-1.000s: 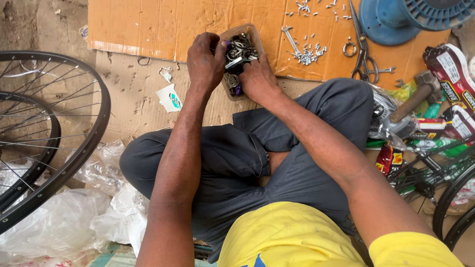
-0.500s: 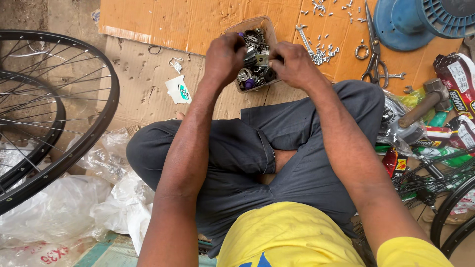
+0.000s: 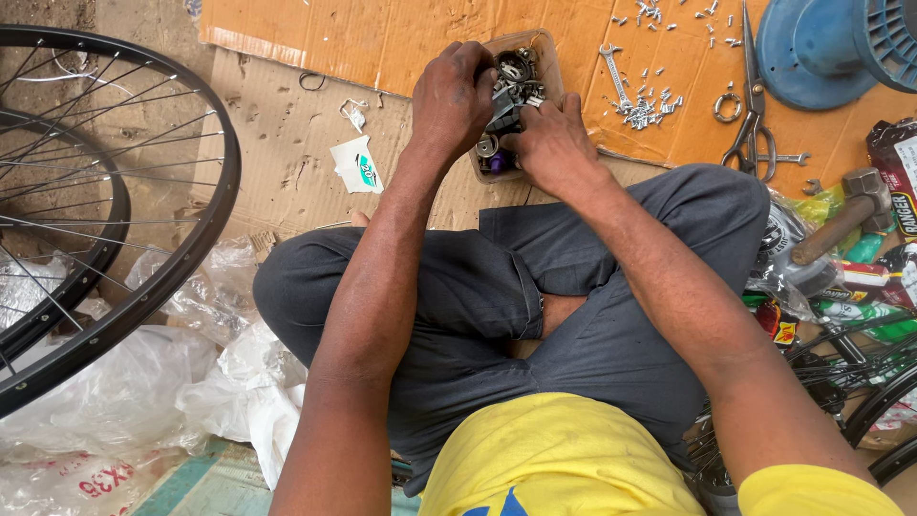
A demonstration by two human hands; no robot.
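At the top centre of the frame, both hands dig in a small clear tub (image 3: 546, 46) of metal nuts and bits (image 3: 508, 96) on the cardboard (image 3: 287, 143) — the left hand (image 3: 452, 96) curled over it, fingers pinching among the parts, the right hand (image 3: 552, 143) bracing its near side. The sorting looks mid-way — nothing lifted out yet; loose screws (image 3: 645, 110) and a spanner (image 3: 616, 75) lie beside it.

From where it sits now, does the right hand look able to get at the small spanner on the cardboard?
Probably yes. The right hand rests at the tub of metal parts, and the spanner lies flat just beyond it on the cardboard, with nothing between.
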